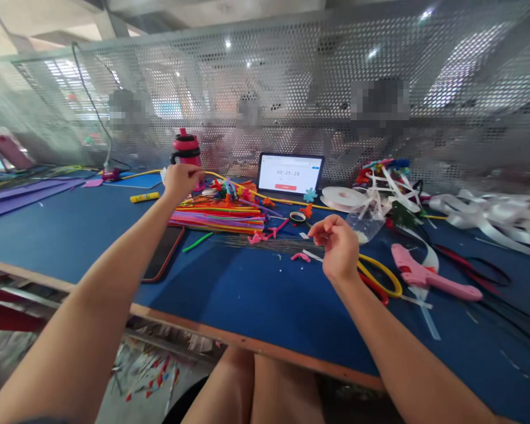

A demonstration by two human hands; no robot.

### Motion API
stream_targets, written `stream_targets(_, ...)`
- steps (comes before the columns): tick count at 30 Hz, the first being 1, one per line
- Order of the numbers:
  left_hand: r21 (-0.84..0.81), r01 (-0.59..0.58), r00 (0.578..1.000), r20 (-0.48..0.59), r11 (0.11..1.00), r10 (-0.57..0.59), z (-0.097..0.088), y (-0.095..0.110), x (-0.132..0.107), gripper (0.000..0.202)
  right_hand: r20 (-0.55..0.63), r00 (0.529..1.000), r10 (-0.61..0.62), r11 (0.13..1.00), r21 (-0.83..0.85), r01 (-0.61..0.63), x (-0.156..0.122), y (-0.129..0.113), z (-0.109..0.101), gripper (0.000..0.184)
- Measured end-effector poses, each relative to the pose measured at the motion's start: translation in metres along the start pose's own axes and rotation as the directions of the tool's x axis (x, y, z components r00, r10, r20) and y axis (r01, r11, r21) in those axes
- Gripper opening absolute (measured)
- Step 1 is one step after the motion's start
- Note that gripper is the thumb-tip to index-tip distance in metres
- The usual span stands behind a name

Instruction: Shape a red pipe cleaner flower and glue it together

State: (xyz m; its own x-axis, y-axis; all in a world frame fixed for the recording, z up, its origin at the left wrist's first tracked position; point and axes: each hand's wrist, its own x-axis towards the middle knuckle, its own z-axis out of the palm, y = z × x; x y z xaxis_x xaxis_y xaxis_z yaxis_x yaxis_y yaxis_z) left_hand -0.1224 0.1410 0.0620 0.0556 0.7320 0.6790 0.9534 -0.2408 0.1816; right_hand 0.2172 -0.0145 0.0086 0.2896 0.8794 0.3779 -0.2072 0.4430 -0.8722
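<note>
On a blue table (62, 247), the left hand (183, 181) curls by a pink bottle (188, 154), the right hand (335, 247) pinches near a glue gun (428, 274); whether either grasps anything cannot be told.

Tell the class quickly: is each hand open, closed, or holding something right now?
Left hand: closed, fingers curled; anything held is hidden.
Right hand: closed in a pinch; too small to tell whether it holds anything.

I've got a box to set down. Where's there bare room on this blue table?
Bare mat lies left of the phone; another patch runs below the wire stems. Crowded: behind, around the pipe cleaners, and right, around the glue gun and ribbon.
</note>
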Motion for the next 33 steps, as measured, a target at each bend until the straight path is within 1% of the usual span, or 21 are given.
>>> stream_targets(1, -0.076, -0.022, 0.999, -0.048, 0.997, 0.019, -0.004, 0.009, -0.009, 0.037, -0.007, 1.000, 0.005, 1.000, 0.009, -0.005, 0.000, 0.000, 0.001, 0.005)
stream_targets(2, -0.131, -0.064, 0.996, -0.066, 0.989, 0.056, -0.006, 0.019, -0.018, 0.036, -0.012, 1.000, 0.010, 1.000, 0.017, -0.009, 0.000, -0.001, 0.001, 0.003)
stream_targets(4, -0.193, -0.156, 0.988, -0.032, 0.969, 0.152, -0.007, 0.042, -0.034, 0.034, -0.011, 1.000, 0.018, 0.999, 0.034, -0.018, 0.000, -0.002, 0.001, 0.001)
stream_targets(7, -0.200, -0.253, 0.957, 0.091, 0.947, 0.275, -0.001, 0.071, -0.050, 0.029, 0.005, 1.000, 0.015, 0.997, 0.070, -0.015, 0.001, -0.003, 0.000, 0.003)
stream_targets(10, -0.136, -0.369, 0.887, 0.244, 0.920, 0.392, 0.011, 0.092, -0.054, 0.026, 0.004, 1.000, -0.003, 0.995, 0.103, 0.002, 0.002, -0.003, -0.003, 0.005)
stream_targets(12, -0.059, -0.378, 0.879, 0.292, 0.924, 0.378, 0.018, 0.100, -0.055, 0.027, 0.007, 1.000, -0.014, 0.994, 0.111, 0.013, 0.003, -0.004, -0.005, 0.008)
stream_targets(14, -0.033, -0.360, 0.888, 0.294, 0.932, 0.354, 0.023, 0.101, -0.054, 0.028, 0.017, 1.000, -0.018, 0.995, 0.096, 0.016, 0.004, -0.004, -0.007, 0.010)
stream_targets(17, -0.046, -0.280, 0.931, 0.232, 0.959, 0.283, 0.022, 0.091, -0.053, 0.030, 0.008, 0.999, -0.038, 0.999, 0.026, 0.038, 0.006, -0.004, -0.009, 0.015)
stream_targets(19, -0.080, -0.206, 0.959, 0.181, 0.975, 0.217, 0.016, 0.080, -0.053, 0.030, 0.007, 0.999, -0.054, 0.998, -0.016, 0.054, 0.007, -0.005, -0.009, 0.017)
stream_targets(21, -0.151, -0.141, 0.975, 0.149, 0.978, 0.164, 0.008, 0.070, -0.054, 0.027, 0.007, 0.999, -0.053, 0.998, -0.036, 0.054, 0.007, -0.005, -0.008, 0.014)
stream_targets(22, -0.196, -0.131, 0.975, 0.151, 0.972, 0.162, 0.003, 0.068, -0.056, 0.027, 0.006, 0.999, -0.049, 0.998, -0.041, 0.050, 0.007, -0.005, -0.007, 0.012)
stream_targets(23, -0.247, -0.144, 0.968, 0.167, 0.958, 0.188, -0.001, 0.068, -0.060, 0.027, 0.005, 0.999, -0.046, 0.998, -0.043, 0.047, 0.007, -0.005, -0.007, 0.009)
stream_targets(24, -0.303, -0.171, 0.954, 0.188, 0.938, 0.234, -0.004, 0.071, -0.065, 0.027, 0.005, 0.999, -0.044, 0.998, -0.044, 0.045, 0.006, -0.005, -0.006, 0.008)
stream_targets(25, -0.351, -0.223, 0.917, 0.240, 0.909, 0.318, -0.006, 0.076, -0.070, 0.026, 0.009, 0.999, -0.043, 0.998, -0.045, 0.043, 0.006, -0.005, -0.005, 0.005)
stream_targets(26, -0.380, -0.299, 0.853, 0.305, 0.875, 0.424, -0.007, 0.083, -0.077, 0.026, 0.016, 0.999, -0.043, 0.998, -0.046, 0.044, 0.005, -0.004, -0.005, 0.002)
stream_targets(27, -0.376, -0.358, 0.800, 0.347, 0.854, 0.489, -0.007, 0.090, -0.083, 0.026, 0.025, 0.999, -0.047, 0.998, -0.051, 0.048, 0.005, -0.004, -0.005, 0.004)
stream_targets(29, -0.331, -0.440, 0.723, 0.421, 0.834, 0.548, -0.001, 0.107, -0.095, 0.026, 0.038, 0.997, -0.063, 0.990, -0.121, 0.067, 0.006, -0.004, -0.007, 0.016)
stream_targets(30, -0.289, -0.460, 0.715, 0.440, 0.839, 0.543, 0.003, 0.114, -0.100, 0.024, 0.062, 0.996, -0.070, 0.974, -0.212, 0.082, 0.007, -0.003, -0.009, 0.021)
stream_targets(31, -0.251, -0.462, 0.729, 0.438, 0.850, 0.526, 0.008, 0.120, -0.103, 0.026, 0.106, 0.992, -0.074, 0.932, -0.346, 0.106, 0.009, -0.003, -0.012, 0.024)
stream_targets(32, -0.244, -0.478, 0.721, 0.441, 0.844, 0.535, 0.013, 0.125, -0.105, 0.029, 0.161, 0.984, -0.071, 0.847, -0.512, 0.144, 0.011, -0.002, -0.015, 0.024)
stream_targets(33, -0.221, -0.474, 0.733, 0.438, 0.852, 0.521, 0.018, 0.129, -0.106, 0.029, 0.229, 0.972, -0.050, 0.710, -0.676, 0.195, 0.013, -0.001, -0.019, 0.022)
